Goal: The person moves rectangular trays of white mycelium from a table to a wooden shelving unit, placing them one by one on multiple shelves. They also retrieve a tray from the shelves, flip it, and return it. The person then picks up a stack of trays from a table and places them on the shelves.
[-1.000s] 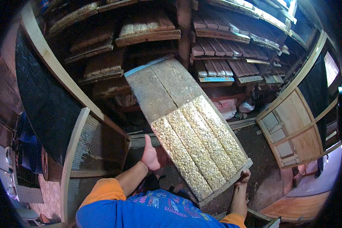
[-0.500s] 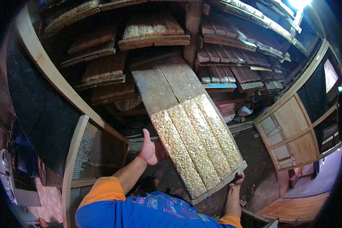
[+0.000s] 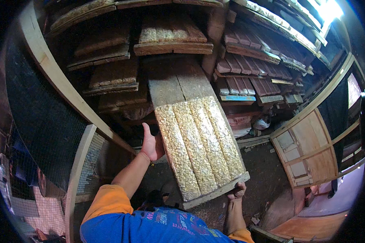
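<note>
A long wooden board point(image 3: 178, 83) slopes away from me toward the rack. Its near half carries several long slabs of pale beans in clear plastic point(image 3: 198, 141), lying side by side, while its far half is bare. My left hand point(image 3: 152, 146) supports the board at its left edge, thumb stretched up and the fingers partly hidden beneath. At the near right corner my right hand point(image 3: 237, 190) is closed around the board's end. The board's far end reaches into shadow beneath a loaded shelf.
A wooden rack post point(image 3: 215, 40) stands just beyond the board. Loaded shelf boards point(image 3: 172, 47) sit above it, with dark wrapped slabs point(image 3: 236, 86) to the right. A timber frame with black netting point(image 3: 40, 109) is at left, a wooden panel point(image 3: 308, 146) at right.
The board has shifted left and farther toward the rack, its near end swinging left. Both hands have moved with it, keeping their places at its edge and end.
</note>
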Demonstrator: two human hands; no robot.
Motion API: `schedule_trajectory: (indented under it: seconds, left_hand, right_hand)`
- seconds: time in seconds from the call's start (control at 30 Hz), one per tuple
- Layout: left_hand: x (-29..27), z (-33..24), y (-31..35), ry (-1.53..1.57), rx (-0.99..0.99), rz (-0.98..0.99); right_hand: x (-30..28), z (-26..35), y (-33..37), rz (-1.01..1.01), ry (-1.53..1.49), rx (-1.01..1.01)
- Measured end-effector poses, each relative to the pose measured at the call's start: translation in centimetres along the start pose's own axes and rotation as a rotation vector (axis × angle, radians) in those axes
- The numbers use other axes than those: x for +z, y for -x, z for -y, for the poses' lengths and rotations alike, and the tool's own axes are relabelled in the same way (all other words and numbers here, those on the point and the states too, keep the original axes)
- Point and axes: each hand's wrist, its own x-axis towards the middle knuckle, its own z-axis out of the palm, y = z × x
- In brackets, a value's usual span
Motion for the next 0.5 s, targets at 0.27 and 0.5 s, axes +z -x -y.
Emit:
schedule_trajectory:
  seconds: [0.27, 0.5]
  left_hand:
    - [0.8, 1.4, -0.9, 0.001, 0.033, 0.022]
    - [1.8, 3.1, -0.6, -0.012, 0.069, -0.017]
  right_hand:
    - [-3.1, 1.4, 0.6, 0.132, -0.110, 0.105]
    - [-0.9, 2.7, 1.6, 0.012, -0.096, 0.189]
